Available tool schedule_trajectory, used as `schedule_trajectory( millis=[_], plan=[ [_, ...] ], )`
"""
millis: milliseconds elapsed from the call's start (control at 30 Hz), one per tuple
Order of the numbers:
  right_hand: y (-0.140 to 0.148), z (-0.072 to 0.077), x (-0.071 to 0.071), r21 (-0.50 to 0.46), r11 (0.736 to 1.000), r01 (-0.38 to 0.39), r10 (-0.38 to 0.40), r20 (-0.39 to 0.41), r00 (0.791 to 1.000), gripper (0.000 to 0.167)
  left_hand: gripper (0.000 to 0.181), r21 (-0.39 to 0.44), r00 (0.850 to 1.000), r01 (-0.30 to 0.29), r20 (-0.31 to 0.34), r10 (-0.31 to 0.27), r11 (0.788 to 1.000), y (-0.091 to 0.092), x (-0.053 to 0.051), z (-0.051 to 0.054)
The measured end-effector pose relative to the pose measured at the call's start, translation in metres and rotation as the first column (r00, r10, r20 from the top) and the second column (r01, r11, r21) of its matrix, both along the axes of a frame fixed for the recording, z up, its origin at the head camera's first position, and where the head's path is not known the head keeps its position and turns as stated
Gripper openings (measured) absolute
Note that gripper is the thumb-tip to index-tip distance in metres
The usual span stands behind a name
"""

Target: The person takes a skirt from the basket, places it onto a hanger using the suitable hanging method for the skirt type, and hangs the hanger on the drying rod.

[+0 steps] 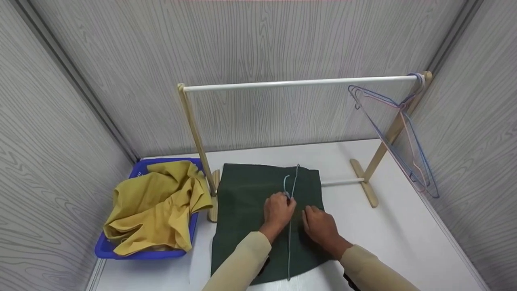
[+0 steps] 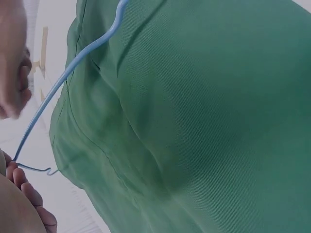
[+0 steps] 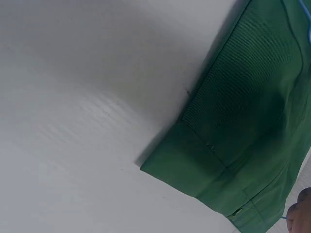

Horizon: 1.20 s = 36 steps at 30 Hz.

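A dark green cloth (image 1: 246, 210) lies spread on the table, and a thin light-blue wire hanger (image 1: 289, 250) rests lengthwise over it. Near its hook, the hanger is gripped by my left hand (image 1: 278, 211); in the left wrist view the fingers (image 2: 31, 194) curl at the wire (image 2: 73, 63). My right hand (image 1: 321, 227) is over the cloth's right side with its fingers curled, and no cloth shows between them. In the right wrist view the cloth's edge and corner (image 3: 180, 160) lie on the white table, with my left hand (image 3: 300, 213) at the lower right.
A blue basket (image 1: 141, 254) holding yellow cloth (image 1: 161, 206) stands at the left. Behind the green cloth is a rack with a white rail (image 1: 282, 84) and wooden legs. Several wire hangers (image 1: 404, 106) hang at its right end. Grey panel walls surround the table (image 1: 404, 242).
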State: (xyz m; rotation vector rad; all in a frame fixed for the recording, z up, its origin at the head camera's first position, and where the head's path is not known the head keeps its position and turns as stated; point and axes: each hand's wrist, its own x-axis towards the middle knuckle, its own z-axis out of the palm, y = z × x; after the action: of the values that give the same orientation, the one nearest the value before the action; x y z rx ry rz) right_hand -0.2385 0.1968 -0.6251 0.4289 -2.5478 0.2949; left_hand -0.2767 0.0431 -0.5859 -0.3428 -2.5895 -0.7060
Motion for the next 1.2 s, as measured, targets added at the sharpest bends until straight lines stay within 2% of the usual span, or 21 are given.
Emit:
schedule_trajectory(
  millis=[133,267,433,567,867,1200],
  plan=[
    [0.004,-0.009,0.002,0.064,0.996,0.062,-0.068,0.097,0.993,0.015,0.028,-0.021,0.998,-0.005,-0.057,0.004,1.000,0.000,0.001,-0.001],
    [0.008,-0.020,0.005,0.107,0.991,0.085,-0.102,0.164,0.981,0.014,0.030,-0.029,0.996,-0.005,-0.088,0.002,1.000,-0.001,0.002,-0.002],
    [0.012,-0.033,0.008,0.133,0.989,0.068,-0.089,0.163,0.983,0.012,0.031,-0.025,0.993,0.010,-0.114,-0.012,1.000,-0.003,0.002,-0.005],
    [0.016,-0.039,0.009,0.153,0.987,0.040,-0.068,0.184,0.981,0.018,0.030,-0.018,0.991,0.023,-0.134,-0.025,1.000,-0.005,0.002,-0.007],
    [0.018,-0.037,0.009,0.201,0.980,-0.009,-0.053,0.298,0.953,0.026,0.030,0.047,0.994,0.037,-0.102,-0.032,0.998,-0.014,0.003,-0.007],
    [0.018,-0.038,0.008,0.221,0.975,-0.026,-0.045,0.312,0.949,0.026,0.030,0.048,0.993,0.012,-0.116,-0.007,0.999,-0.030,0.000,-0.007]
  ],
)
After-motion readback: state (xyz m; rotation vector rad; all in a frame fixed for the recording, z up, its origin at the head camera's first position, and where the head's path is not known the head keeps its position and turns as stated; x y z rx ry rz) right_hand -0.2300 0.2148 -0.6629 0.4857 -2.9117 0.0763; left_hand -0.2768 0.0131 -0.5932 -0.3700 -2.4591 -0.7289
